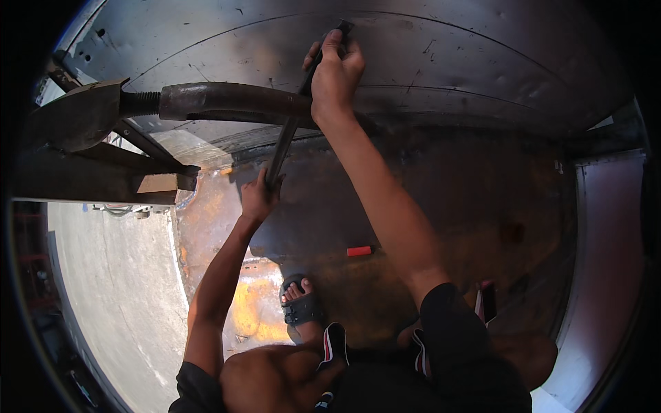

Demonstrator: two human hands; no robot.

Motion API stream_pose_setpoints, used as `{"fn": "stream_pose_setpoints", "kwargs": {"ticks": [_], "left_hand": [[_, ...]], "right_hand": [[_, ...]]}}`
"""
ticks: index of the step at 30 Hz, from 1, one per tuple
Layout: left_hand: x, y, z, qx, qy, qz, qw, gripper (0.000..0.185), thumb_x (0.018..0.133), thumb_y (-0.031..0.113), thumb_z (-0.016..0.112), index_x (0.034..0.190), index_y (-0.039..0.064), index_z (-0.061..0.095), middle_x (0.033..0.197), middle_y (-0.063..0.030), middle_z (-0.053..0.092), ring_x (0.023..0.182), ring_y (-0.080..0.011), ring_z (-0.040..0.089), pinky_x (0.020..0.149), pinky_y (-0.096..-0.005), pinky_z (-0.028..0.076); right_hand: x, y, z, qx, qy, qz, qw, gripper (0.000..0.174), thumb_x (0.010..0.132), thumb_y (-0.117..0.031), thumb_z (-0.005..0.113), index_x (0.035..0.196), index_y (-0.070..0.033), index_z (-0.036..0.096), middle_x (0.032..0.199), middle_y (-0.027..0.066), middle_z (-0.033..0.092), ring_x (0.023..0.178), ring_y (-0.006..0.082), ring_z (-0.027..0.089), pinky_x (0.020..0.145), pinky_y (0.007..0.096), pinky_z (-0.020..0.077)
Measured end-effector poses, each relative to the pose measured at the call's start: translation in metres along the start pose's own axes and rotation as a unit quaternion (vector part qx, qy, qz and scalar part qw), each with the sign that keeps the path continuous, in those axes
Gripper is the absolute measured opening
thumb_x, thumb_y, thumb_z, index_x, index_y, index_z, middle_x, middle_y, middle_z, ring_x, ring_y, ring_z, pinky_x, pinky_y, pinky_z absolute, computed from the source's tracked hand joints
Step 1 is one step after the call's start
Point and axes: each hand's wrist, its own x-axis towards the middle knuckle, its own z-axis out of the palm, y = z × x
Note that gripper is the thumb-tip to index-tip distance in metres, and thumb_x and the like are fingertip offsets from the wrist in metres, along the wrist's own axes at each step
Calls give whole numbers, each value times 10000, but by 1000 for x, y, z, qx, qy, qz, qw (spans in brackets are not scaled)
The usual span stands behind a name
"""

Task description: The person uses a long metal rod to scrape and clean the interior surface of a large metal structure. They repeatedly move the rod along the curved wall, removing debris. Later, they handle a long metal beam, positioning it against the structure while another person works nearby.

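A long dark metal bar runs slantwise up toward the sheet-metal panel. My left hand is closed around its lower end. Higher up, my right hand grips the same bar close to its top end, thumb along it. Between my hands the bar crosses a heavy pipe-shaped screw jack, whose threaded rod shows at the left. Whether the bar goes through the jack's body or behind it, I cannot tell. My right wrist hides the jack's right end.
A steel frame stands at the left, beside pale concrete floor. Below me lies a rusty metal floor with a red lighter-sized object on it. My sandalled foot rests there too. A light panel rises at the right.
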Motion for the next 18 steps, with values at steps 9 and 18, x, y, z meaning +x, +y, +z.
{"fn": "stream_pose_setpoints", "kwargs": {"ticks": [9, 18], "left_hand": [[51, 81, -50, -201, 24, -105, 974, 413, 921, 397, 803, 996, 7, 689, 751, -192, 688, 723, -372, 702, 693, -423, 531], [60, 77, -51, -227, -3, -146, 963, 323, 903, 345, 739, 927, 23, 749, 806, -213, 707, 799, -443, 699, 748, -488, 531]], "right_hand": [[100, -54, 5, 39, 22, -49, 998, 320, 1134, -326, 506, 966, -57, 551, 756, 30, 548, 594, 138, 524, 525, 305, 440], [150, -102, 20, 66, 14, -58, 996, 325, 1116, -371, 532, 1084, -55, 599, 786, 42, 560, 602, 136, 542, 511, 278, 450]]}}
